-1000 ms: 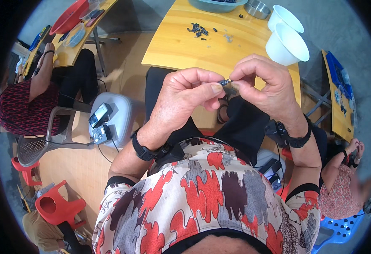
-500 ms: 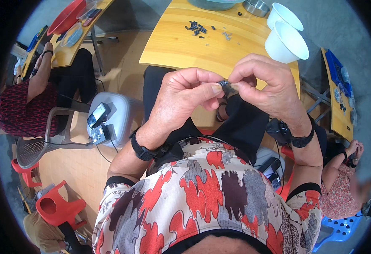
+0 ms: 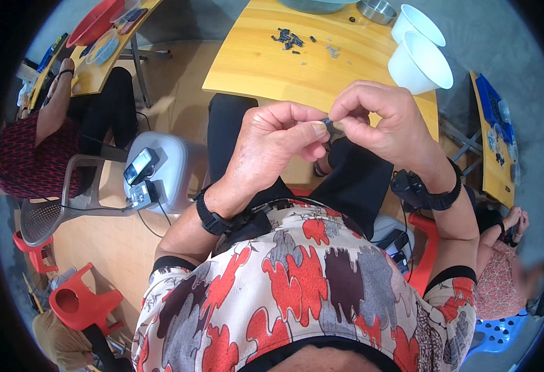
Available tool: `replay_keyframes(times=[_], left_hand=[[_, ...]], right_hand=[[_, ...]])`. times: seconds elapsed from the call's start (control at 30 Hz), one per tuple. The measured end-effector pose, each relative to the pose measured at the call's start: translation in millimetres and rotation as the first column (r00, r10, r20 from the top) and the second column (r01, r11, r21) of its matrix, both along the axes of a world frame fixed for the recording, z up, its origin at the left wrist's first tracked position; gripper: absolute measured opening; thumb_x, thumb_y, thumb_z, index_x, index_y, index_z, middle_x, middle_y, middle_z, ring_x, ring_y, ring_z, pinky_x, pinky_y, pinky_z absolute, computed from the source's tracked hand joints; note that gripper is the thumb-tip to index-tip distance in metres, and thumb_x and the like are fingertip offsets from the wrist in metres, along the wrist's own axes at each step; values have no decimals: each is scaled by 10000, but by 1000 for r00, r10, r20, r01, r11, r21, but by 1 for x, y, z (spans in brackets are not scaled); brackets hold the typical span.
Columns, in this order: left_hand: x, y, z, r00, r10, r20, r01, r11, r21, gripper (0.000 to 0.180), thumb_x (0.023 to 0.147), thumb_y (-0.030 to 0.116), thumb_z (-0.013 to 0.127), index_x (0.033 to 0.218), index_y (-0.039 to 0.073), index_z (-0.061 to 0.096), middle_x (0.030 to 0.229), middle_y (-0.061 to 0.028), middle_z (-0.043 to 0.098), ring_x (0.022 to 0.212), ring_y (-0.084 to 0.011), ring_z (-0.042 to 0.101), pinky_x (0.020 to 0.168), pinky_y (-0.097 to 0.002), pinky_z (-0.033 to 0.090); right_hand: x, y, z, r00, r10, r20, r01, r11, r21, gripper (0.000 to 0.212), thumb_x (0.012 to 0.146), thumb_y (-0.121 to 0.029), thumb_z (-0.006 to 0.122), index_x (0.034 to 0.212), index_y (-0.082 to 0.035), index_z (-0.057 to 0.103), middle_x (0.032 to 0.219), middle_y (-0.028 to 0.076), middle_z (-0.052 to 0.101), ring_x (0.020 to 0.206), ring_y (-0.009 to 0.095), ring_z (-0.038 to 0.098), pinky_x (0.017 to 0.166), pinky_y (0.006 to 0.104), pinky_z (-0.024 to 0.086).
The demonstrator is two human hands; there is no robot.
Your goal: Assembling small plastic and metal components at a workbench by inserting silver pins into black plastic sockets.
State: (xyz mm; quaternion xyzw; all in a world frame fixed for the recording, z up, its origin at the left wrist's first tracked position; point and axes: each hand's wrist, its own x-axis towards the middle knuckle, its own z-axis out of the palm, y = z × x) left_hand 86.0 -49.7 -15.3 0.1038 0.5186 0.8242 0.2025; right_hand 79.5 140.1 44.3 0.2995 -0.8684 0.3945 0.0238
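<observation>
A small black part (image 3: 327, 123) is pinched between my two hands, just off the near edge of the yellow wooden table (image 3: 265, 68). My left hand (image 3: 276, 137) grips it between thumb and forefinger. From the other side, my right hand (image 3: 380, 119) closes thumb and forefinger at its end; whether a second tiny piece sits in that pinch is hidden. Farther back on the tabletop lies a loose pile of small black parts (image 3: 288, 39), with small greyish pieces (image 3: 332, 51) to its right.
Two white tubs (image 3: 419, 65) stand at the table's right side. Behind them are a metal bowl (image 3: 376, 11) and a large basin (image 3: 318, 5). A grey stool (image 3: 176, 162) with devices and cables is at my left. Other people sit at tables on both sides.
My right fingertips have moved slightly left, closer to my left thumb at the black part. My left hand keeps its pinch.
</observation>
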Motion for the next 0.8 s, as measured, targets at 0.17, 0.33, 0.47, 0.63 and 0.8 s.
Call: replay_keyframes(times=[0.17, 0.33, 0.47, 0.63, 0.8], left_hand=[[1, -1, -2, 999, -34, 41, 33, 999, 27, 134, 847, 57, 608, 950, -24, 635, 820, -88, 659, 638, -106, 630, 592, -213, 528], [-1, -4, 3, 998, -59, 18, 60, 998, -14, 172, 853, 48, 596, 1006, -23, 623, 836, -101, 657, 648, -127, 631, 586, -233, 534], [0, -3, 6, 997, -71, 5, 71, 997, -17, 187, 859, 60, 592, 1023, -27, 619, 843, -107, 658, 670, -140, 641, 605, -243, 541], [-1, -4, 6, 996, -88, -9, 88, 996, -7, 195, 868, 81, 588, 1027, -29, 615, 861, -113, 658, 683, -147, 646, 619, -250, 546], [-1, -2, 3, 992, -120, 37, 118, 992, 45, 171, 872, 94, 587, 995, -21, 621, 867, -105, 659, 689, -145, 644, 630, -250, 545]], right_hand=[[-2, 0, -11, 987, 49, 154, -27, 990, -142, 76, 749, -14, 622, 820, -36, 637, 714, 7, 612, 594, 54, 525, 533, 206, 425], [-2, 0, -1, 995, 44, 92, -39, 998, -56, 84, 763, -2, 621, 842, -29, 631, 721, 3, 614, 603, 46, 523, 544, 193, 431], [2, -3, -1, 990, -15, 142, 39, 984, -171, 117, 769, 13, 624, 881, -21, 621, 712, 3, 608, 615, 50, 540, 562, 189, 447], [8, -2, -23, 998, -64, 28, 69, 960, -273, 144, 755, 29, 633, 889, -16, 604, 753, 10, 603, 637, 58, 555, 574, 198, 459], [17, -10, -38, 995, -96, -29, 79, 933, -351, 265, 707, 4, 681, 942, -33, 562, 868, 34, 594, 684, 85, 561, 599, 214, 465]])
